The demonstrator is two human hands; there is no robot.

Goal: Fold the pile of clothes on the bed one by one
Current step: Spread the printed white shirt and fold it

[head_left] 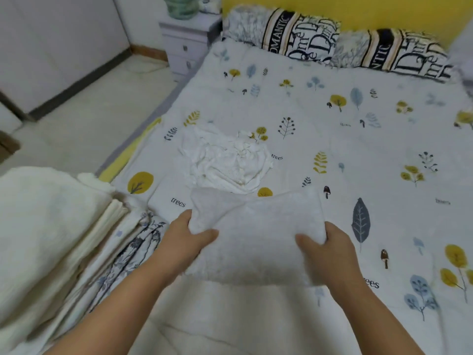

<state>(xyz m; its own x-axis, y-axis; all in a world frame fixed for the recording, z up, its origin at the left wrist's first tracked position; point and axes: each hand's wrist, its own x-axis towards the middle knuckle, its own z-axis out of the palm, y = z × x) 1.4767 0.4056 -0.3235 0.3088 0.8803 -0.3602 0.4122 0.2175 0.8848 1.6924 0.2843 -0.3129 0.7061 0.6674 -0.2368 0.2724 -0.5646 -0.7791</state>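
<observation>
Gripping folded grey garment (256, 239) at both short ends, left hand (190, 239) and right hand (325, 243), long axis crosswise, white pile (225, 160) beyond.

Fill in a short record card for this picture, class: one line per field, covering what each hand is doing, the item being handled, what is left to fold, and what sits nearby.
left hand: left hand grips the left edge of the folded grey cloth
right hand: right hand grips its right edge
unfolded pile: crumpled white clothes just beyond the cloth
surface: bedspread printed with trees
left side: stack of folded linens
head of bed: two lettered pillows
beside bed: nightstand
</observation>
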